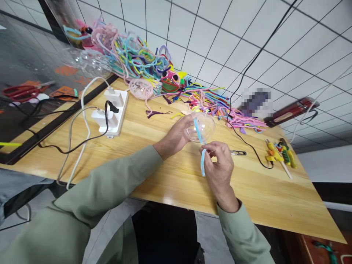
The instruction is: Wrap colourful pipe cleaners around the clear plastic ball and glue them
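Observation:
My left hand (177, 135) is closed around the side of a clear plastic ball (206, 126), held above the wooden table. A light blue pipe cleaner (202, 163) runs along the ball and hangs down below it. Thumb and fingers of my right hand (220, 163) pinch this pipe cleaner just under the ball. The fingertips of my left hand are partly seen through the clear plastic. Close behind my right hand, a pair of small thread snips (238, 153) lies on the table.
Colourful pipe cleaners (137, 55) pile along the tiled wall, with a decorated ball (170, 80) among them. A white power strip (122, 113) with plugs and cables stands left. A yellow glue gun (273, 152) and pliers (288, 154) lie right. A black cable (247, 143) crosses the table.

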The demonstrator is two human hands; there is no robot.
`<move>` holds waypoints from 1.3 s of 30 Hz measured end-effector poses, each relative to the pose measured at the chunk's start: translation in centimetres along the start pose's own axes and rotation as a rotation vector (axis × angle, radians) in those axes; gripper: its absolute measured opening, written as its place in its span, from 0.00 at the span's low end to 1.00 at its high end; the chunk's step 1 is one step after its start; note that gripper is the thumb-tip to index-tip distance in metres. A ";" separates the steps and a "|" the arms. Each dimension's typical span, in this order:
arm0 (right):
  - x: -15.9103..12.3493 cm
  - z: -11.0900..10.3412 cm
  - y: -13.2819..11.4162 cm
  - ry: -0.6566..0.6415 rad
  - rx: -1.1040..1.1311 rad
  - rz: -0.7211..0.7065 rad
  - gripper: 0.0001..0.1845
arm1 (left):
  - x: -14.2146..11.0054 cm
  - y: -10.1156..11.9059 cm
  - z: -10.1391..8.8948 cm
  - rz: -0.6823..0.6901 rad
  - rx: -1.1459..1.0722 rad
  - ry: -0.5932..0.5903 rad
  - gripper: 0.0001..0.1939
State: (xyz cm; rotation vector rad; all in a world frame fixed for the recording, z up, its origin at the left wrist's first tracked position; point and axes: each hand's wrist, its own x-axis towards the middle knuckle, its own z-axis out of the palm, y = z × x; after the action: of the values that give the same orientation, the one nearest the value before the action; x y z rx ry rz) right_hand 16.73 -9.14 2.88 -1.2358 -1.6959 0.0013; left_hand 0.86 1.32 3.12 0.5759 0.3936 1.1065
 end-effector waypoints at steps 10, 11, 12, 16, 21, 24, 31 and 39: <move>2.2 -1.0 1.7 0.045 0.315 0.371 0.12 | -0.4 -0.2 0.3 -0.048 -0.050 0.062 0.20; 2.5 -0.9 1.7 0.046 0.310 0.357 0.13 | -0.4 -0.1 0.4 -0.058 -0.046 0.064 0.20; 2.7 -0.9 1.6 0.039 0.296 0.344 0.14 | -0.5 0.0 0.4 -0.069 -0.042 0.064 0.21; 3.0 -0.9 1.4 -0.043 0.217 0.276 0.11 | -0.8 0.4 0.9 -0.089 -0.030 0.075 0.25; 3.6 -0.9 1.1 -0.114 0.163 0.236 0.09 | -0.8 0.5 0.9 -0.117 -0.023 0.080 0.28; 4.9 -0.5 0.4 -0.123 0.213 0.240 0.12 | -0.3 0.5 0.0 -0.178 -0.030 0.085 0.30; 10.2 0.8 -0.3 -0.380 0.197 0.210 0.16 | 0.9 1.9 -1.9 -0.373 -0.024 0.137 0.36; 12.1 1.3 -1.0 -0.428 0.126 0.166 0.16 | 0.9 2.8 -1.9 -0.409 0.004 0.186 0.34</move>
State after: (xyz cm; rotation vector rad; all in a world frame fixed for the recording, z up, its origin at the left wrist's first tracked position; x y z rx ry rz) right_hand 15.32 -0.29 11.11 -1.3423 -1.9124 0.4975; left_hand -1.90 3.50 3.35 0.3738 0.6441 0.7658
